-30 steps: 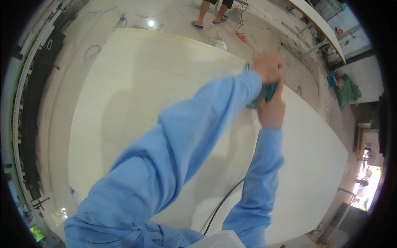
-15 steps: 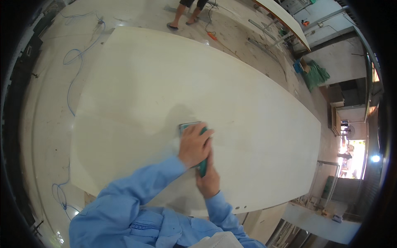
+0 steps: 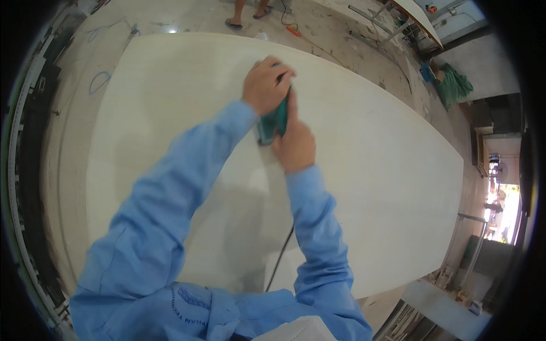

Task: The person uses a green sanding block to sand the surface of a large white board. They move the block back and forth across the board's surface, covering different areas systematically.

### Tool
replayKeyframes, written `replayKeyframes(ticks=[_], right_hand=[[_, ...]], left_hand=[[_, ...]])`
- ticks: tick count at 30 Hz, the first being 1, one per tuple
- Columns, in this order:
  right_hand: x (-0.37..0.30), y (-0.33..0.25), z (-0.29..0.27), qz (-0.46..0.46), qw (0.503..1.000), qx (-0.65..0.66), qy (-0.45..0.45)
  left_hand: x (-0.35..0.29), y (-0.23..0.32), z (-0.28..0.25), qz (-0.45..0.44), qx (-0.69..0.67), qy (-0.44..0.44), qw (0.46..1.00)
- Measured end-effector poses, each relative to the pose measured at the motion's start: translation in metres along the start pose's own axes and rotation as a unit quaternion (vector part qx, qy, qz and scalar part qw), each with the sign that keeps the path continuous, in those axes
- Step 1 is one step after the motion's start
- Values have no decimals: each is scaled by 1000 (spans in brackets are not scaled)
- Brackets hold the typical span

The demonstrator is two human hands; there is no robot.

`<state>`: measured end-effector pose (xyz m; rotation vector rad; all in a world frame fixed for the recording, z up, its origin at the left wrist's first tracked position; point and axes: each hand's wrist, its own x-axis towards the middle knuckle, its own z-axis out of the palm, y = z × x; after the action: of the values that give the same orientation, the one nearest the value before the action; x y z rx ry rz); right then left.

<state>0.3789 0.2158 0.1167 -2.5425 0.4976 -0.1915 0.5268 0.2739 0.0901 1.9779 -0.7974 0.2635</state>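
Hands: my left hand (image 3: 267, 84) and right hand (image 3: 294, 142) clamp the green sander (image 3: 274, 120).
Place: mid-panel (image 3: 170, 113), toward the far edge.
Progress: sanding underway (finished share indiscernible).

Head view: worn on my head, facing down, close above my hands (image 3: 278, 113) and the white panel (image 3: 369, 187).

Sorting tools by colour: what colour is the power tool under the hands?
Teal green power tool, seen in the head view.

Probably a woodworking workshop: large pale panel (image 3: 369, 170), dusty floor (image 3: 341, 34), cables (image 3: 99, 82).
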Motion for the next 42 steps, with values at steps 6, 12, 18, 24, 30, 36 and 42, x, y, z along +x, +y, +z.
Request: replayKeyframes(ticks=[6, 12, 18, 24, 30, 36, 42], right_hand=[[-7, 74, -51, 123, 989, -54, 62], [-182, 76, -70, 171, 980, -6, 106], [-313, -15, -25, 174, 980, 15, 93], [-223, -74, 23, 1, 997, 78, -6], [-13, -88, 47, -64, 996, 10, -55], [173, -68, 47, -53, 998, -13, -30], [222, 59, -15, -28, 990, -136, -28]], left_hand=[[26, 71, 108, 9, -30, -118, 992], [-113, 175, 92, 49, -45, -188, 980], [-244, 181, -26, 6, -116, -159, 980], [-203, 73, -110, -67, -43, -16, 997], [-39, -48, -105, -65, 106, 35, 992], [83, -117, -36, 1, 118, 43, 992], [135, -76, 101, 238, 243, -10, 940]])
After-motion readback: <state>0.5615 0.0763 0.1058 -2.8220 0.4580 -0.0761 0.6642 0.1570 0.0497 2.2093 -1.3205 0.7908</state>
